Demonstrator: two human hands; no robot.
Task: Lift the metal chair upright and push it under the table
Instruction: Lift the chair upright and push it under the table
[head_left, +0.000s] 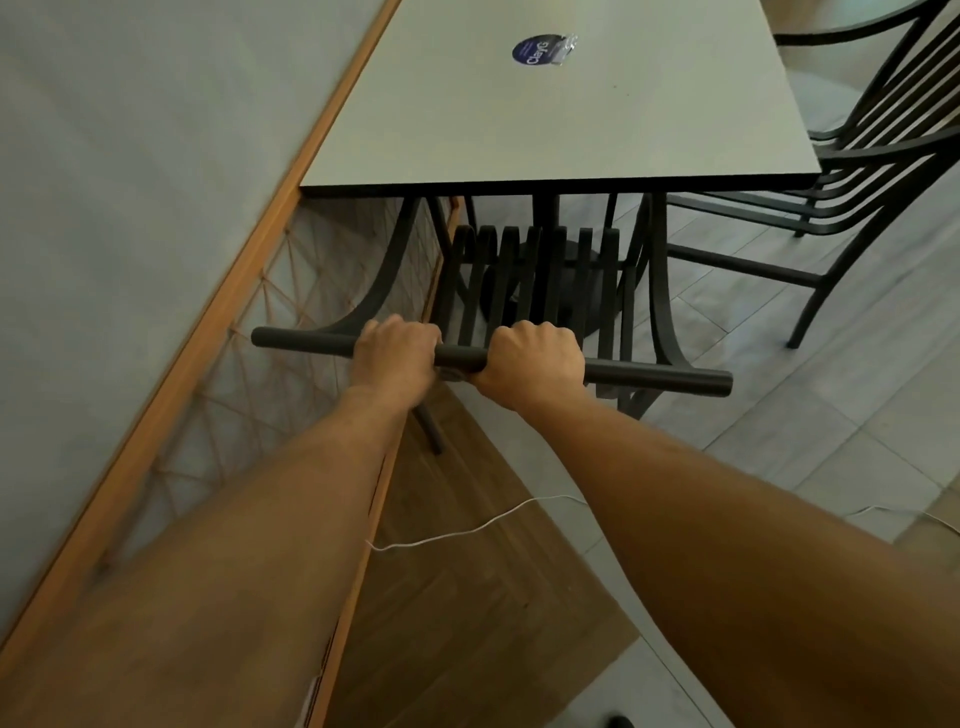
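The dark metal chair (540, 270) stands upright in front of me, its slatted seat reaching under the near edge of the pale grey table (561, 119). Its round top rail runs left to right across the middle of the view. My left hand (396, 349) grips the rail left of centre. My right hand (535, 354) grips it just to the right, a short gap of bar between them. The chair's curved armrests rise on both sides to the table edge. The table's dark pedestal shows behind the slats.
A second dark metal chair (841, 171) stands at the table's right side. A wood-framed panel with rope netting (249, 332) runs along the left. A thin white cable (467, 530) lies on the wood and tile floor. A blue round sticker (535, 51) sits on the tabletop.
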